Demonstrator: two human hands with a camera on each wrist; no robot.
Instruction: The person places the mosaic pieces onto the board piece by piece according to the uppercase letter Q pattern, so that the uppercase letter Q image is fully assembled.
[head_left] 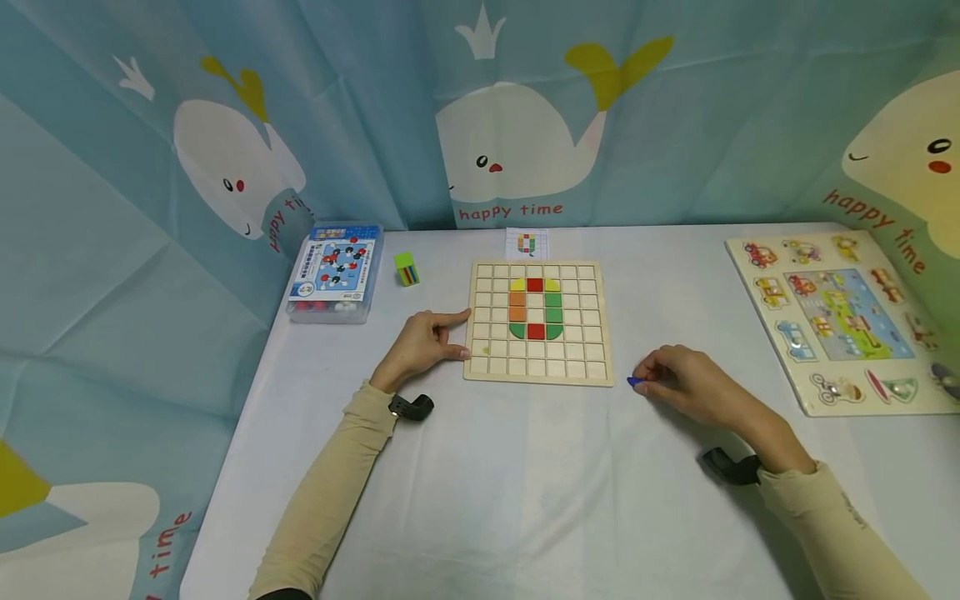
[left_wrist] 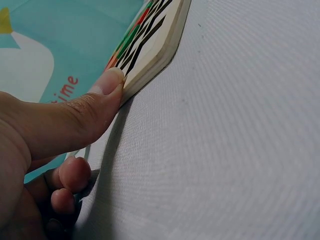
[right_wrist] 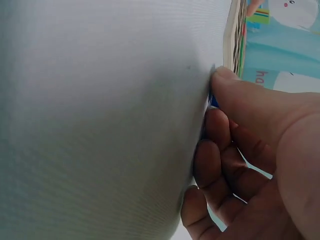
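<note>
A wooden grid board (head_left: pixel 588 369) lies flat on the table, with red (head_left: pixel 535 285), orange, yellow and green tiles forming a ring in its cells. My left hand (head_left: pixel 422 343) is at the board's left side. Its thumb (left_wrist: pixel 107 85) presses on the board's edge and the index finger reaches the same edge farther up, while the other fingers are curled. Right of the board's lower corner, my right hand (head_left: pixel 692 385) pinches a small blue tile (head_left: pixel 634 381) between thumb and fingers, low over the tablecloth. Most of that tile is hidden by the fingers.
A card (head_left: pixel 527 244) printed with a similar coloured ring stands behind the board. To the left are a green box (head_left: pixel 407 269) with coloured stripes and a clear plastic case (head_left: pixel 333 273). A vehicle picture puzzle (head_left: pixel 855 321) lies at right. A whale-print curtain (head_left: pixel 517 142) hangs behind.
</note>
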